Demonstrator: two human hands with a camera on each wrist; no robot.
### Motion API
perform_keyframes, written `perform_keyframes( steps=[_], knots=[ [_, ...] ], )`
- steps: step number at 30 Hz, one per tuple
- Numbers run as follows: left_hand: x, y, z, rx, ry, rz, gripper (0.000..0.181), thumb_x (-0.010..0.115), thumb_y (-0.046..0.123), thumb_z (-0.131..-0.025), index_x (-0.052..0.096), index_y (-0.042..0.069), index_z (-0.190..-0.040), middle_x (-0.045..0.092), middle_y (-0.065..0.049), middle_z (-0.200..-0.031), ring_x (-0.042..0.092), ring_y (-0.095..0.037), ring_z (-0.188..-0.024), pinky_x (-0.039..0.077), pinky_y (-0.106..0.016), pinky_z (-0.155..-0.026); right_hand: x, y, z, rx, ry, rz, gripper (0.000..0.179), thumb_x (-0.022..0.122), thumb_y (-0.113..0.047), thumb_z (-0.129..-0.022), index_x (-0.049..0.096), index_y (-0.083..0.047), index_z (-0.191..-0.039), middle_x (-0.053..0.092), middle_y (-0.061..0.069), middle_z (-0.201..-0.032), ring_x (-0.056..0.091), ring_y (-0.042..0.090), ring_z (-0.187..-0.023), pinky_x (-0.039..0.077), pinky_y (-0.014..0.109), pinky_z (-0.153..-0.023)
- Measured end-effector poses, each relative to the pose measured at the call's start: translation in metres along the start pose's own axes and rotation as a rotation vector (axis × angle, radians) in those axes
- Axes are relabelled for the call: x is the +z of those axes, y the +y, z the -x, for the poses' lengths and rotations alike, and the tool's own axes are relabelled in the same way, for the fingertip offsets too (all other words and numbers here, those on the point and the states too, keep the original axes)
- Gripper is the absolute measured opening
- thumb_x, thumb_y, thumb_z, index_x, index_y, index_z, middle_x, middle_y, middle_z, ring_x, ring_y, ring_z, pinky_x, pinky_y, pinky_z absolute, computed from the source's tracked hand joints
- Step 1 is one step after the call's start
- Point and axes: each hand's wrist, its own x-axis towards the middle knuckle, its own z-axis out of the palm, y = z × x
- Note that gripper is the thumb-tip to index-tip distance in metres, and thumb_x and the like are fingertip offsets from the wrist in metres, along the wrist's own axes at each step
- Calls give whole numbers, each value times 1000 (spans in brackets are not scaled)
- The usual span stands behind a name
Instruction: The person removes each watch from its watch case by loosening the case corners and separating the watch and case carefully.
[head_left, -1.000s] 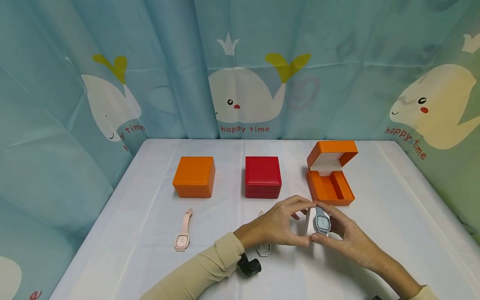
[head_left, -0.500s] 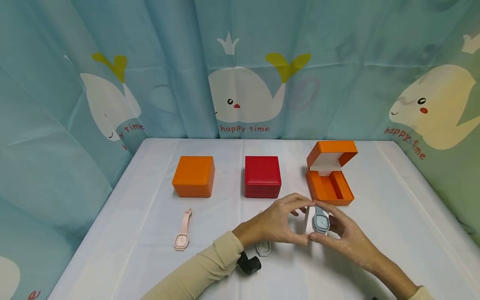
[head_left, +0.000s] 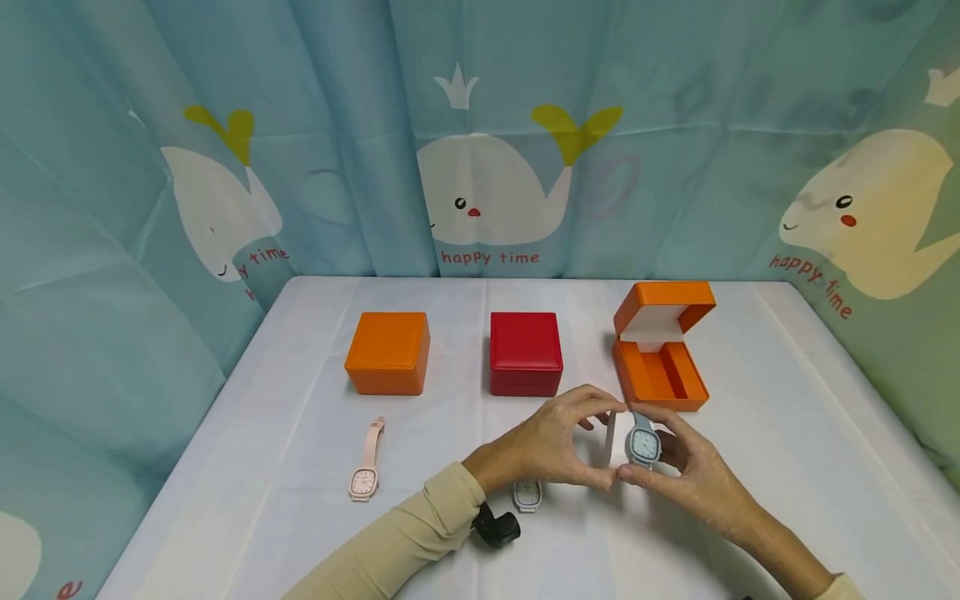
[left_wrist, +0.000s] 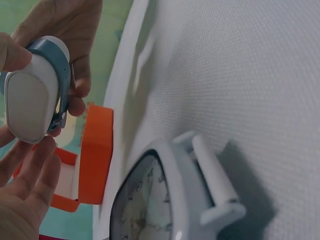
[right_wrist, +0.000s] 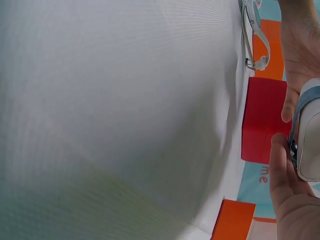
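Note:
A blue watch is strapped round a white watch pillow, its dial facing the head camera. My left hand holds the pillow from the left between thumb and fingers. From the right, my right hand grips the same pillow and watch, fingertips of both hands nearly meeting along the top. The left wrist view shows the pillow's flat end and the blue strap with its buckle. Beneath my left forearm and hand lies a white watch, partly hidden.
Behind my right hand stands an opened orange box. A closed red box and a closed orange box stand to its left. A pink watch lies at left on the white table. A patterned curtain hangs behind.
The pillow has turned slightly, so more of its white side shows left of the watch. My left hand has shifted a little leftward. The boxes and other watches stay where they were.

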Motion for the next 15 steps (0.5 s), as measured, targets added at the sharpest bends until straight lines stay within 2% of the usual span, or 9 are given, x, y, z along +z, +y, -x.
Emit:
perform_keyframes(
  steps=[9,13,15],
  knots=[
    [-1,-2,1,-8,-14,26,77,91,16,-76,54,9,-143,51,-1,-139,55,2,-109,48,-18,-94,2,-2,2,14,-20,58,77,83,-11,-87,42,-19,-152,50,7,-142,66,26,-100,52,26,-90],
    [-2,-1,1,-17,-12,41,76,90,15,-76,54,8,-143,52,-2,-139,56,1,-109,48,-19,-94,3,-4,3,31,-25,15,79,79,-8,-90,37,-13,-156,44,17,-148,63,37,-110,51,25,-90],
    [-2,-1,1,-19,-7,45,76,90,14,-77,54,7,-143,52,-2,-139,57,0,-109,48,-19,-94,3,-4,3,61,-37,-55,73,70,-7,-96,31,-8,-158,38,25,-152,58,41,-116,51,24,-90]
  ],
)
